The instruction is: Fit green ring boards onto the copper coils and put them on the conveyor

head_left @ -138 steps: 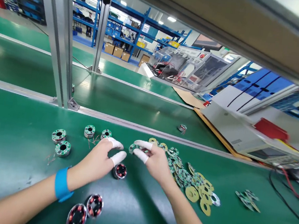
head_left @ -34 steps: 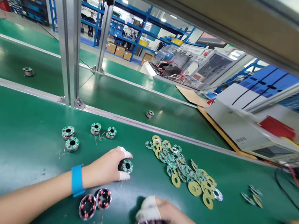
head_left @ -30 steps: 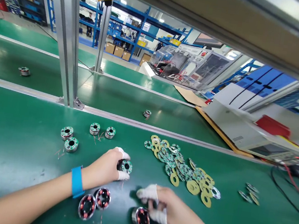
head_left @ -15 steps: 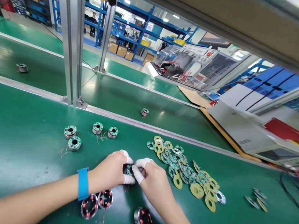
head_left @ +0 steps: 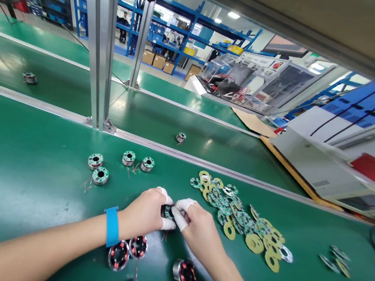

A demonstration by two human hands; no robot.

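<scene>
A small motor stator [head_left: 167, 211] with a green ring-shaped circuit board on its face is held just above the green bench. My left hand [head_left: 148, 209], in white finger cots and with a blue wristband, is closed round its left side. My right hand [head_left: 198, 226], also in white finger cots, is closed at its right edge, thumb and fingertips pinched together there. Those fingers partly hide the stator. Thin wires hang beneath it. Nearest below lie copper-wound stators [head_left: 118, 255] and another stator [head_left: 185, 275] on its side.
Right of my hands spreads a pile of ring circuit boards [head_left: 239, 220], with several more boards [head_left: 336, 261] farther right. Board-topped stators [head_left: 100, 176] stand at the left. Beyond a metal rail, one stator [head_left: 181, 137] sits on the green conveyor. An aluminium post [head_left: 97, 53] rises from the rail.
The whole view has shifted slightly, so most bench items appear farther right. Both hands keep their grip on the stator, with only slight finger movement.
</scene>
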